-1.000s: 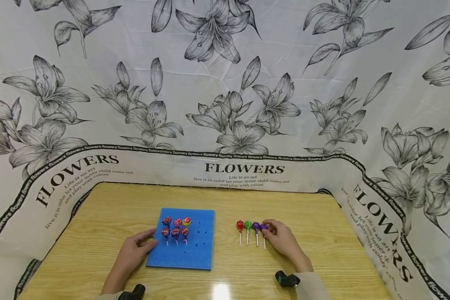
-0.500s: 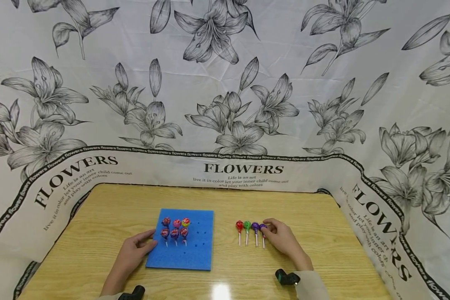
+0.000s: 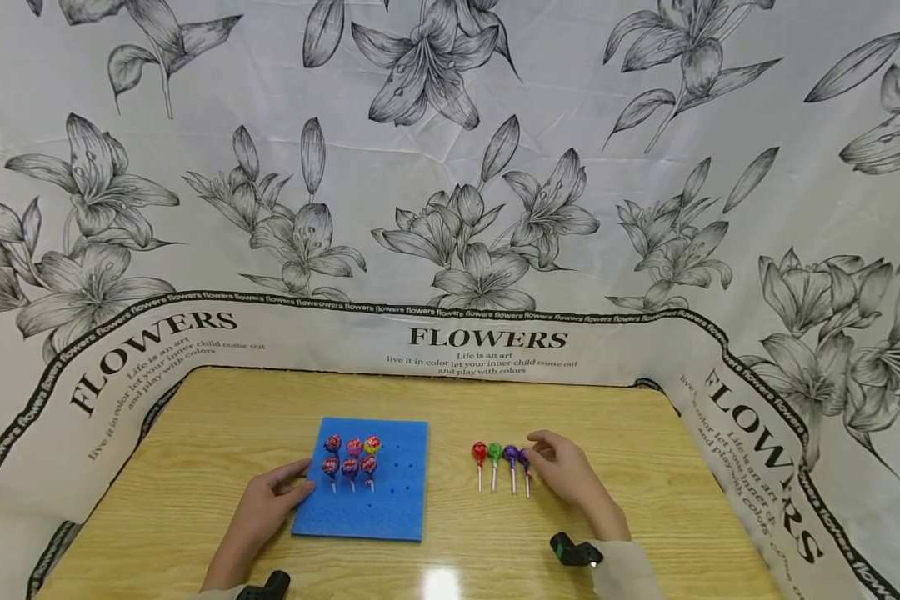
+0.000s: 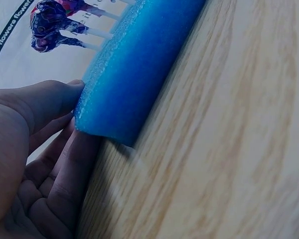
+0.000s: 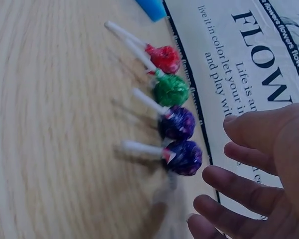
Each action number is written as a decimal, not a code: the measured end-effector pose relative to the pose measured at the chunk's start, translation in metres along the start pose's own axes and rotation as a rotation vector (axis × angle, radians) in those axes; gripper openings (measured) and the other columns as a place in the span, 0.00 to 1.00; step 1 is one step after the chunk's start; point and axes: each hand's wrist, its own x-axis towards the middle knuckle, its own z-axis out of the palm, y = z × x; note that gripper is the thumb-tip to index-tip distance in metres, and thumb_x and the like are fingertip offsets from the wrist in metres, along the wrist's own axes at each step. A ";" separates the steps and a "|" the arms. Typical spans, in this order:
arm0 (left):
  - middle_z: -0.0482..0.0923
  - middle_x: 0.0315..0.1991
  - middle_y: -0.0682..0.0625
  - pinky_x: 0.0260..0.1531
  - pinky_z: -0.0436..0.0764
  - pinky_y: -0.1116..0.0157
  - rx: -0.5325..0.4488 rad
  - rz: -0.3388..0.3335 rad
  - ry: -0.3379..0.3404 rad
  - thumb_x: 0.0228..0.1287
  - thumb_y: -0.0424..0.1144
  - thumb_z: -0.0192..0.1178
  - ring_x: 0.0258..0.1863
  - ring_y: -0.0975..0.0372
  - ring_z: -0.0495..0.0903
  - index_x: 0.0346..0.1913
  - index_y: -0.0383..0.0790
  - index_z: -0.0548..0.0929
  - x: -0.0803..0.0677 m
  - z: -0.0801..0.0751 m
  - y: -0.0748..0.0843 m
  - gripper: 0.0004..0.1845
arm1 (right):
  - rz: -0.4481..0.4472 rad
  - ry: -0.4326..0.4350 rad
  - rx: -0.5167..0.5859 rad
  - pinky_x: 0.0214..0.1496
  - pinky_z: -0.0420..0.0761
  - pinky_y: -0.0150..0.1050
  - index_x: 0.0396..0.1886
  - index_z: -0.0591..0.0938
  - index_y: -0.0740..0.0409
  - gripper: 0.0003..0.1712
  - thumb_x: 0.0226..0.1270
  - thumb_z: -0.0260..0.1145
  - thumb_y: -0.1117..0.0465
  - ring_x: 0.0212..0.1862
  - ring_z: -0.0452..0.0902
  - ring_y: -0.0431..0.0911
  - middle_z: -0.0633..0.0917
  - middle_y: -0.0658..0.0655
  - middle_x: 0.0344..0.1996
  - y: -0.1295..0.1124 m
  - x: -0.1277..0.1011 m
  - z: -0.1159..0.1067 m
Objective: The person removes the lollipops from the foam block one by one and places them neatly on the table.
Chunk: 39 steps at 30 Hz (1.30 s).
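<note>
Lollipops: four lie in a row on the table [image 3: 645, 433], red [image 3: 480, 452], green [image 3: 495, 452] and two purple, the outer purple one [image 3: 526, 457] just off the right hand [image 3: 566, 471]. That hand's fingers [image 5: 239, 181] are spread and released, gripping nothing; the right wrist view shows a clear gap that the head view hides. Six more lollipops [image 3: 351, 455] stand upright in the foam block [image 3: 390, 508], sticks pushed into its holes. The left hand [image 3: 266, 508] touches the block's left edge, likely to steady it; the left wrist view shows the thumb [image 4: 50, 99] on the foam, fingers relaxed beneath.
</note>
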 end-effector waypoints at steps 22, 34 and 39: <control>0.87 0.53 0.40 0.36 0.83 0.70 0.024 -0.003 -0.002 0.66 0.42 0.71 0.40 0.62 0.87 0.65 0.34 0.82 0.000 0.001 0.000 0.27 | -0.271 0.068 0.087 0.51 0.84 0.47 0.64 0.81 0.56 0.22 0.73 0.68 0.62 0.59 0.80 0.56 0.85 0.60 0.55 -0.071 -0.002 0.023; 0.88 0.52 0.39 0.39 0.86 0.66 0.127 0.036 0.035 0.66 0.40 0.71 0.43 0.58 0.89 0.62 0.33 0.84 -0.003 0.001 0.010 0.24 | -0.458 -0.062 0.105 0.53 0.82 0.55 0.68 0.78 0.59 0.24 0.75 0.66 0.62 0.57 0.80 0.55 0.84 0.64 0.56 -0.096 -0.001 0.067; 0.88 0.48 0.41 0.34 0.83 0.67 0.177 0.050 0.031 0.65 0.39 0.71 0.35 0.63 0.86 0.60 0.32 0.85 -0.004 0.001 0.013 0.23 | -0.484 -0.074 0.109 0.53 0.83 0.55 0.68 0.77 0.63 0.24 0.76 0.65 0.61 0.57 0.81 0.56 0.84 0.63 0.56 -0.103 0.002 0.072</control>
